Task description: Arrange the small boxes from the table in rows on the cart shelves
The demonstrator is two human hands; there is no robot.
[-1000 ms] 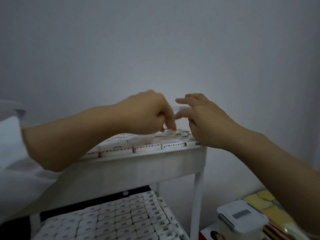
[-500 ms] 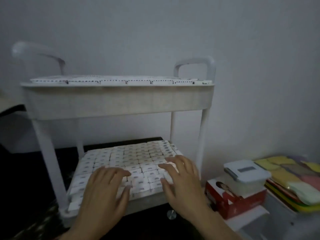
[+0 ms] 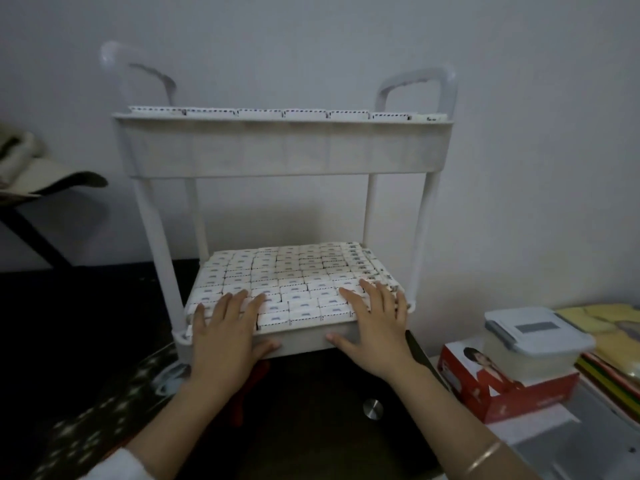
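Left hand (image 3: 225, 329) and right hand (image 3: 375, 323) lie flat, fingers (image 3: 240, 301) straight and empty, apparently levelling the boxes (image 3: 294, 271); next probably needs gentle, even pressing.

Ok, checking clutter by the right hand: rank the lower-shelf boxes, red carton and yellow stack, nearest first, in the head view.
1. Lower-shelf boxes, under the right hand.
2. Red carton, just to its right.
3. Yellow stack, far right.

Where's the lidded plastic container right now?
Head view, lower right: the plastic container sits on top of the red box, just right of the cart.
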